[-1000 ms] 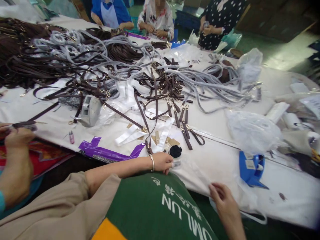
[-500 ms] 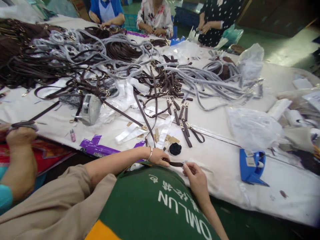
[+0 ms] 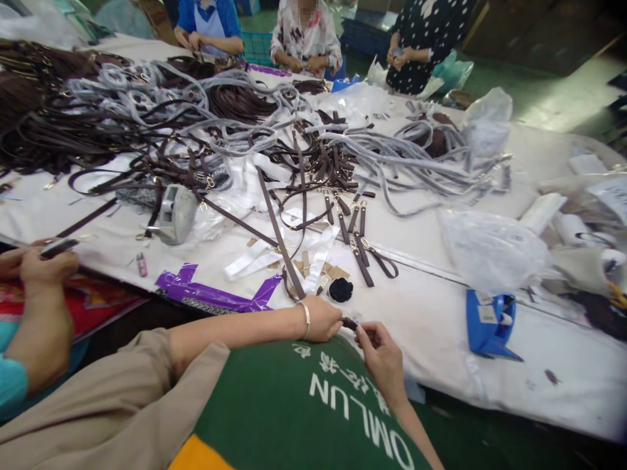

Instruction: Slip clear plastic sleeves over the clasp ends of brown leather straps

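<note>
Just above the green apron, my left hand (image 3: 322,318), with a bracelet at the wrist, is closed on a dark brown strap (image 3: 349,323). Only a short piece of the strap shows; the rest is hidden in my fingers. My right hand (image 3: 381,346) pinches the other side of that piece. Past my left hand lies a round black object (image 3: 340,290) with a ruffled top. A longer brown strap (image 3: 280,232) runs across the table, its near end close behind my left hand. Short strap pieces with gold clasps (image 3: 360,253) lie farther off.
Piled brown straps (image 3: 44,140) and grey-wrapped straps (image 3: 392,153) cover the far table. A blue tape dispenser (image 3: 490,324) stands right, a grey one (image 3: 174,214) left. At left a co-worker's hands (image 3: 46,261) hold something dark. Three people work across the table.
My left hand has come closer to my right hand, so less of the strap shows between them. The co-worker's hands at left have shifted slightly and the dark item has turned.
</note>
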`<move>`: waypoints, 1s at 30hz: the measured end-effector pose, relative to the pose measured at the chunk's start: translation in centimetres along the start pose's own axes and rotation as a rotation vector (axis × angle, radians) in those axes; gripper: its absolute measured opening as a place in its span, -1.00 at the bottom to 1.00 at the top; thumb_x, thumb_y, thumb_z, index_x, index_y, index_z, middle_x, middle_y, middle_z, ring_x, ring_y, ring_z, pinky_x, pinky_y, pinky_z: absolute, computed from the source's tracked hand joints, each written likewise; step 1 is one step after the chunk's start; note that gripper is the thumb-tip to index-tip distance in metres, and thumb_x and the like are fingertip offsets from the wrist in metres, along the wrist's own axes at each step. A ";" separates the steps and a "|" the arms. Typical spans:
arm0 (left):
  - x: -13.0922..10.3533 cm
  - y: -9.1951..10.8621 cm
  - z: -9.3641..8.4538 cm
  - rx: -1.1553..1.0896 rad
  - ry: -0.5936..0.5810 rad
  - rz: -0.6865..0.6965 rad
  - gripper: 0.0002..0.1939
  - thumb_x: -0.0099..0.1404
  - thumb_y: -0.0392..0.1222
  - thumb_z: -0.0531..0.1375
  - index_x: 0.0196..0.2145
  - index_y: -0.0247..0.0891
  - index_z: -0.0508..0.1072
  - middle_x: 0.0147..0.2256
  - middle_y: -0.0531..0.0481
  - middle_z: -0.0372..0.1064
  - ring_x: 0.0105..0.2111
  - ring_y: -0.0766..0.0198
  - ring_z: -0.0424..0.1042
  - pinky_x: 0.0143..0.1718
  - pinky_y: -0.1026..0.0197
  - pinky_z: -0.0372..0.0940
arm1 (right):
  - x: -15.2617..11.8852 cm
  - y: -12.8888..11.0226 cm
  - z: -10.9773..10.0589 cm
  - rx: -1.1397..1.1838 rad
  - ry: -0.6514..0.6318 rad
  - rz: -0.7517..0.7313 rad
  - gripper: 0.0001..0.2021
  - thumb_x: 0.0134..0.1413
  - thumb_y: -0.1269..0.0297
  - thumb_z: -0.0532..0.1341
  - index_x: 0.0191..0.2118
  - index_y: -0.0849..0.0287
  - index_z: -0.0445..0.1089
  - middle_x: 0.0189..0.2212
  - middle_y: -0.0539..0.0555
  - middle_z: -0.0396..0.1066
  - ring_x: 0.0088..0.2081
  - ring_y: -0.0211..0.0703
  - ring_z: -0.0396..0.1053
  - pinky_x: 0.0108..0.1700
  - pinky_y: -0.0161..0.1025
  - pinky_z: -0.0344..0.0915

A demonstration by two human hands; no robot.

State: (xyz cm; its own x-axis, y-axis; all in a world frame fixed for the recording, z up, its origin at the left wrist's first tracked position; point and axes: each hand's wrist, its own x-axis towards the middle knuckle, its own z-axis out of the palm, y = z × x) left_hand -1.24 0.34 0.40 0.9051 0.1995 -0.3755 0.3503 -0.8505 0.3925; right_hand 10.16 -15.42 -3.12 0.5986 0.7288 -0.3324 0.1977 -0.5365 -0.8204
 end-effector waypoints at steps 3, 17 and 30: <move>0.4 1.7 -0.1 0.078 -0.029 0.027 -0.75 0.25 -0.14 0.06 -0.27 -0.33 0.45 -0.44 -0.22 0.44 -0.41 0.02 0.46 -0.41 0.09 0.31 | -0.1 -0.2 0.0 -0.097 0.056 -0.031 -0.75 0.03 0.02 0.17 -0.36 0.12 0.36 -0.46 0.04 0.44 -0.40 -0.11 0.40 -0.30 -0.23 0.29; 2.3 0.9 3.3 -0.386 -0.017 0.085 -0.58 0.34 -0.01 -0.08 -0.25 -0.34 0.45 -0.53 -0.08 0.38 -0.56 0.25 0.36 -0.49 0.25 0.23 | -1.6 0.9 -0.2 0.280 0.038 0.112 -0.70 -0.03 0.03 0.24 -0.33 0.19 0.40 -0.45 0.08 0.47 -0.39 -0.08 0.41 -0.29 -0.18 0.32; 2.9 1.1 3.6 -0.364 -0.016 0.051 -0.61 0.33 -0.03 -0.05 -0.27 -0.34 0.47 -0.46 -0.12 0.42 -0.47 0.22 0.40 -0.46 0.28 0.22 | -1.5 1.2 0.1 0.153 0.058 0.026 -0.69 -0.04 0.00 0.23 -0.34 0.17 0.44 -0.43 0.07 0.47 -0.36 -0.11 0.40 -0.26 -0.21 0.31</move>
State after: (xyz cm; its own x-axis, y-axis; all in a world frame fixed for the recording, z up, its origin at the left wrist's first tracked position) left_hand 0.87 -1.73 -3.29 0.9209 0.1512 -0.3594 0.3699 -0.6299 0.6829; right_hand 9.38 -17.12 -3.62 0.6469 0.6872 -0.3306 0.0639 -0.4809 -0.8745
